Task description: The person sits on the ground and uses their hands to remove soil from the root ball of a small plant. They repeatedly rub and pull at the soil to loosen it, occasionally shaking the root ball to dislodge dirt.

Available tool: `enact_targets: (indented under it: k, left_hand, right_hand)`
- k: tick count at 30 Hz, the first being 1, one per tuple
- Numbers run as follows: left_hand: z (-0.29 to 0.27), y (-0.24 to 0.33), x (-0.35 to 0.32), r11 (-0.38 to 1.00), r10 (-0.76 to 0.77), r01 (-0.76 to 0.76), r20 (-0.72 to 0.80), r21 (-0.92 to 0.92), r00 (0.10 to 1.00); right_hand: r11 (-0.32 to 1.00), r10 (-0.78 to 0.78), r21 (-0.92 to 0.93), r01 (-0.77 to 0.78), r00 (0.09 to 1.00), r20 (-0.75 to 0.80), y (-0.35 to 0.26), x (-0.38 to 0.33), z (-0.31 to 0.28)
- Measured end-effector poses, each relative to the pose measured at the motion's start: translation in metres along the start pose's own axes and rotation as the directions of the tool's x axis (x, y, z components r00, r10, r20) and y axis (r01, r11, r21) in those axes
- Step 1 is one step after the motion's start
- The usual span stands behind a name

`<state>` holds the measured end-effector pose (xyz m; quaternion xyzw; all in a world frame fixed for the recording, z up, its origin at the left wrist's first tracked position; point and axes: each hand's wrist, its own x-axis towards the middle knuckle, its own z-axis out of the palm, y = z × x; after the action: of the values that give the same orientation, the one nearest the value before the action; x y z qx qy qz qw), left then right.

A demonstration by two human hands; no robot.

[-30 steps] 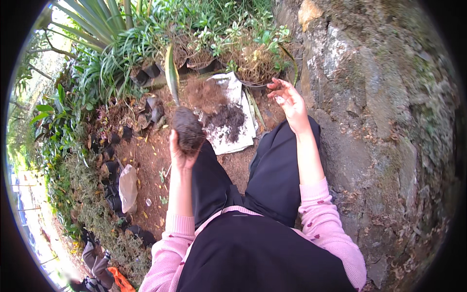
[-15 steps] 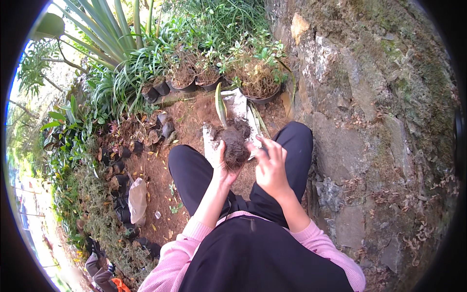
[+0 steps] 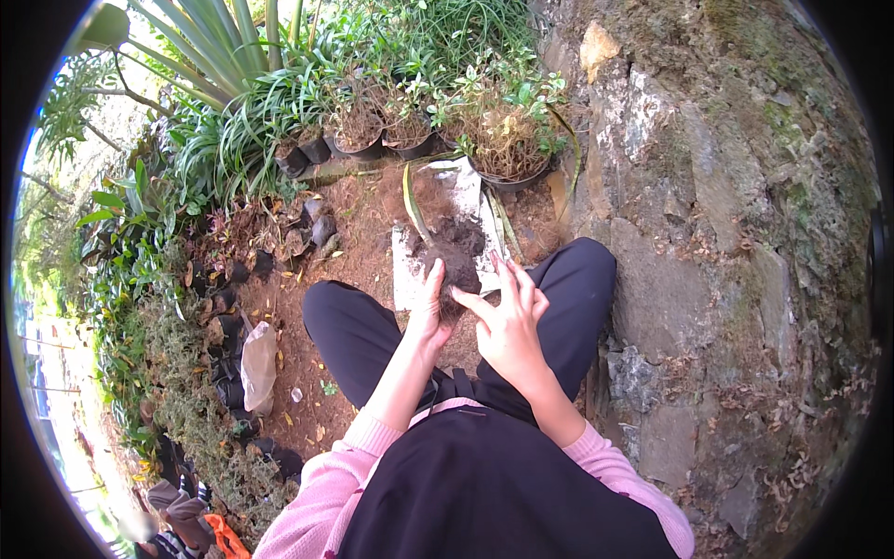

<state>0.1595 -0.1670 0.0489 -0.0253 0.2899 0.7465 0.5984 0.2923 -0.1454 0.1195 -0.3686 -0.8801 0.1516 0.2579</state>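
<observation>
In front of me is a potted-type plant out of its pot, a single upright green leaf with pale edges (image 3: 413, 207) rising from a dark root ball (image 3: 454, 264). My left hand (image 3: 429, 315) is closed around the root ball's left and lower side, its thumb up along it. My right hand (image 3: 512, 331) is at the ball's right side, thumb reaching onto the soil and fingers spread apart. Beneath the plant lies a white sheet (image 3: 406, 279) with loose dark soil (image 3: 468, 233) on it. Long cut-looking leaves (image 3: 504, 224) lie along the sheet's right edge.
Black pots with dry and leafy plants (image 3: 510, 168) stand beyond the sheet. A rough stone wall (image 3: 689, 279) rises at my right. On the left are a pale plastic bag (image 3: 260, 368) and a row of dark pots (image 3: 226, 331). A person's legs (image 3: 186, 512) show at lower left.
My right hand has come in toward the root ball, its thumb now against the soil. The plant has tipped a little to the left in my left hand.
</observation>
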Motion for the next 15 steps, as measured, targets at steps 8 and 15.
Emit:
enact_targets:
  k: [8,15]
  left_hand:
    - [-0.005,0.002,0.003,0.990,0.046,-0.049,0.025,0.131,0.999]
    - [-0.007,0.006,-0.001,0.911,0.124,-0.137,0.060,0.388,0.991]
  right_hand:
    - [0.998,-0.035,0.044,0.034,0.999,0.024,0.002,0.008,-0.001]
    - [0.990,0.052,0.131,-0.042,0.996,-0.077,0.002,0.012,-0.001]
